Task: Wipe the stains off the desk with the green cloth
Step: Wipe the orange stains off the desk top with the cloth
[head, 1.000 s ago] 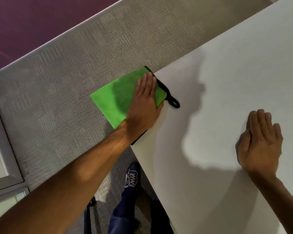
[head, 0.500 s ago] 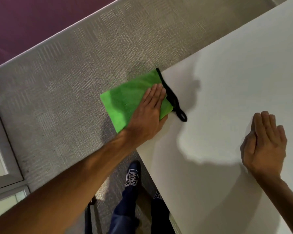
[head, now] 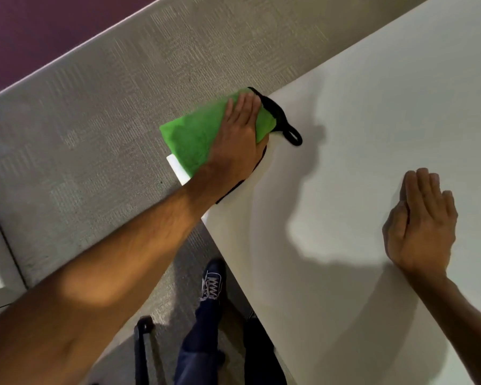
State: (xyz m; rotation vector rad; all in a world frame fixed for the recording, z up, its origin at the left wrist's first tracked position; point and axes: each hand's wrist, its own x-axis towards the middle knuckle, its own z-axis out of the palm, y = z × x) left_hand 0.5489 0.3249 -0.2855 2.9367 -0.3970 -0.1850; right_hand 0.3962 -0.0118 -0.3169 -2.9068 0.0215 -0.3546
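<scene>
**Flat palm on green cloth at the desk corner**

Left hand [head: 238,147] spread flat, fingers straight and together, pressing down on a fuzzy bright-green microfibre cloth [head: 195,137] with black trim; no curl around it, only pressure from above. Cloth lying on the far-left corner of the smooth, matte off-white desk [head: 372,120], right against the panel. Pile soft and nappy, outline roughly rectangular, folded. Just right of the fingertips, a black binding edge ending in a small black hanging loop [head: 294,136] lying flat on the desk. Below the heel of the palm, a thin dark strip of the cloth's trim peeking out. Just left of the wrist, a sliver of bare desk corner showing beyond the cloth.

Well to the right of that grip, right hand [head: 421,226] resting flat on the desk, fingers straight and closed up, holding nothing. Between the two hands, wide bare desktop crossed by soft shadows.

Behind the pressing hand, a grey woven-fabric partition panel [head: 122,107], coarse and cross-hatched, capped by a pale rim. Under the forearm, the desk's straight near-left edge, then grey carpet, a dark-blue trouser leg and a laced dark sneaker [head: 213,279].
</scene>
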